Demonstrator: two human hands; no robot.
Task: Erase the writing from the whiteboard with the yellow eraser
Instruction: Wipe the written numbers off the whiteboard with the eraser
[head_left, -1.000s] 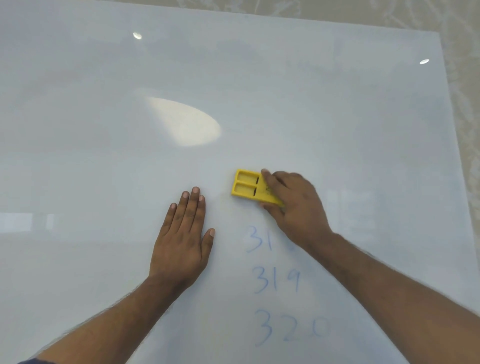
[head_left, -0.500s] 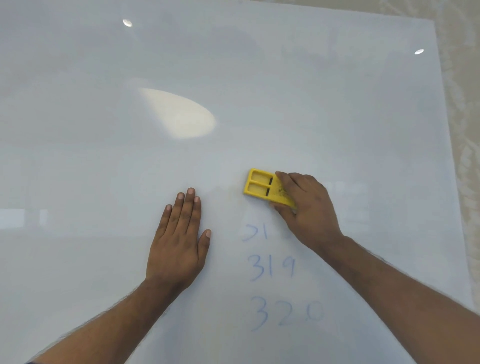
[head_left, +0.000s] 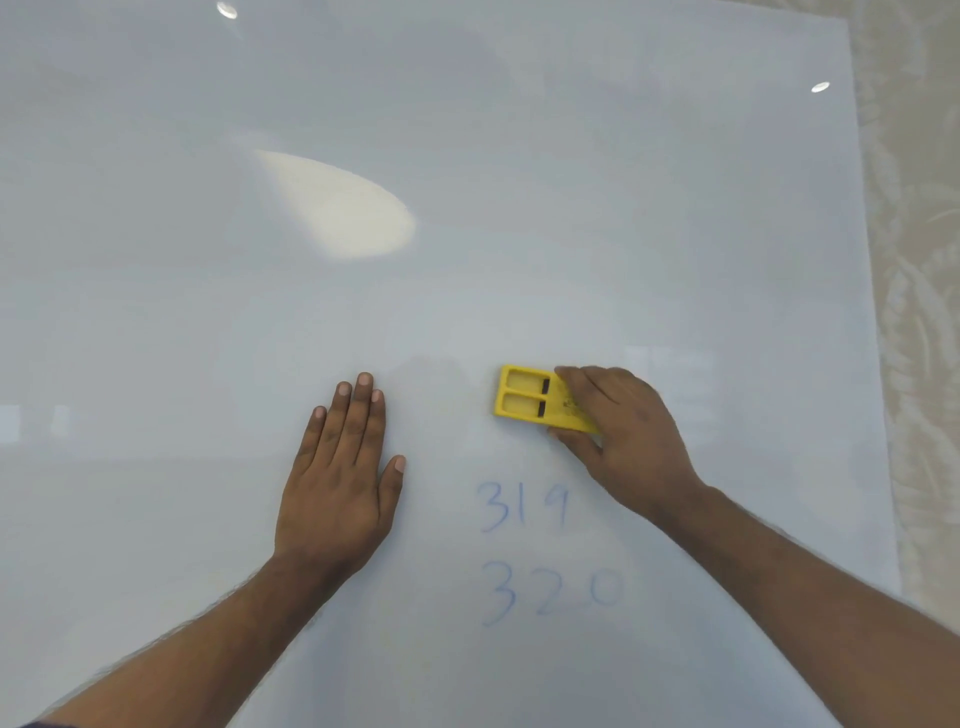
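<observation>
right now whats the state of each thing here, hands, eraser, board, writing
left hand: flat on the whiteboard, fingers straight
right hand: grips the yellow eraser
yellow eraser: lying on the board above the writing
319: not erased
320: not erased, last digit faint

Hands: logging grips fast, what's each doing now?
Left hand: open, flat on the whiteboard.
Right hand: holding the eraser.

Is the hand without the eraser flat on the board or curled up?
Flat. The left hand lies spread on the whiteboard, fingers straight and together, thumb out to the side, holding nothing.
</observation>
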